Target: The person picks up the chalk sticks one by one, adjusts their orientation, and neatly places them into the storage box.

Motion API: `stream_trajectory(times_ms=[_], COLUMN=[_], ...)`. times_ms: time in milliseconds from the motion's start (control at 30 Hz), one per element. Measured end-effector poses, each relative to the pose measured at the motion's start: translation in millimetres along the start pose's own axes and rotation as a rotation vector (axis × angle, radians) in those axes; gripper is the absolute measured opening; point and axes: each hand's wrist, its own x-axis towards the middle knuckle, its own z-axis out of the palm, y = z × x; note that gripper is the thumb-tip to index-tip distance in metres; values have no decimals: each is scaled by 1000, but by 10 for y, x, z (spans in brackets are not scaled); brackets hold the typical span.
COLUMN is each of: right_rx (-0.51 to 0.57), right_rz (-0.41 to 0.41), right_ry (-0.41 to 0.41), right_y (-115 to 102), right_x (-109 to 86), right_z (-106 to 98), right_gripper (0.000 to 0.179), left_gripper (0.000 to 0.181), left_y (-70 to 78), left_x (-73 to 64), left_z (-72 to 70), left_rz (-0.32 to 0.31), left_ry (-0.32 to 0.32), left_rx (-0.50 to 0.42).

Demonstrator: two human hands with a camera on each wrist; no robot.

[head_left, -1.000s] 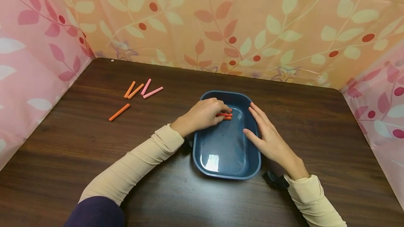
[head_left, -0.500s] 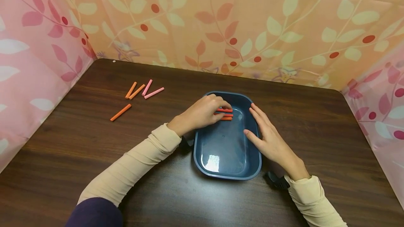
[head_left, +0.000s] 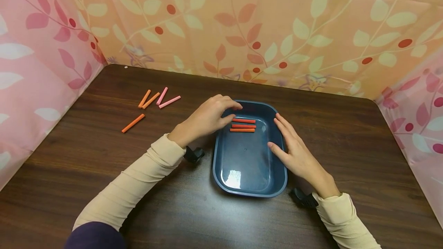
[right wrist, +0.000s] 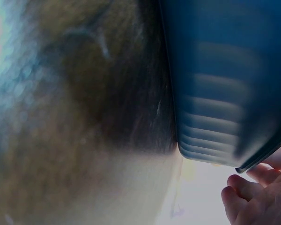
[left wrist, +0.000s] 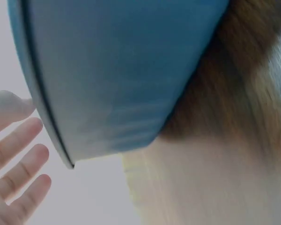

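Observation:
A blue plastic tray (head_left: 242,164) stands on the table with three chalk sticks lying side by side at its far end: two red chalk sticks (head_left: 244,121) and an orange chalk stick (head_left: 242,130). Over the tray's far left rim is my left hand (head_left: 207,118), holding nothing, its thumb and fingers spread apart just left of the sticks. My right hand (head_left: 299,153) rests at the right rim, fingers extended along it and thumb reaching over the inside. From the left wrist view, the left fingers (left wrist: 30,161) show beside the tray's outer wall.
On the left of the dark wooden table (head_left: 86,156) lie a separate orange chalk stick (head_left: 133,123), two more orange sticks (head_left: 151,100) and two pink chalk sticks (head_left: 169,102). A patterned curtain (head_left: 207,22) hangs behind the table and at both sides.
My left hand has let go of the chalk sticks in the tray and drawn back up and left, uncovering them. The right hand has stayed at the rim.

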Motion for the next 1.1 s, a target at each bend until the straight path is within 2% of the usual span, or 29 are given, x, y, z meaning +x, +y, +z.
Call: stream_trajectory(times_ms=[233,467,900,1100], right_rx=[-4,-8,-2,-2], right_rz=[-3,3,-5,0], right_ry=[5,3,9,4], right_y=[-4,-4,12,0], right_x=[-5,-5,-7,-7], right_z=[-5,-5,12,6], right_gripper=[74,75,75,74], left_gripper=[32,32,36,38], left_y=[-63,-131,-320,-397], left_x=[-99,-213,-452,-568], left_z=[-126,-222,-361,-433], left_rz=[-39,-50,-88,-128], left_ry=[42,69,81,85], left_rx=[34,65,114,139])
